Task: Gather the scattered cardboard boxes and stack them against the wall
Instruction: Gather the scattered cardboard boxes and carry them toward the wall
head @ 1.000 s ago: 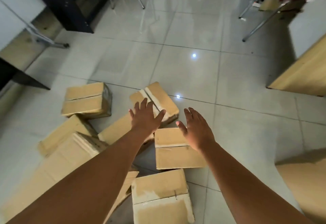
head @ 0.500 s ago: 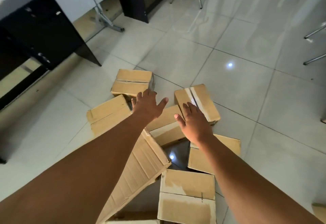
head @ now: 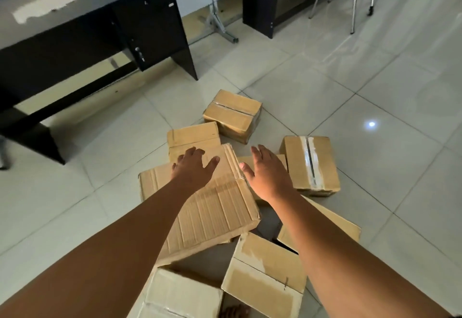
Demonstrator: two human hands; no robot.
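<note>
Nearest, 2 plain brown cardboard boxes (head: 265,271) lie at the person's feet on the pale glossy tiled floor (head: 375,107); beyond them the large ribbed corrugated brown carton (head: 215,207) lies tilted, its long axis running away and leftward, directly under the left hand (head: 192,167), fingers spread wide, gripping nothing; the right hand (head: 268,175), equally open, hovers just beside the carton's right edge; farther off, the small taped brown box (head: 233,115); farthest, the black wooden desk (head: 82,22).
</note>
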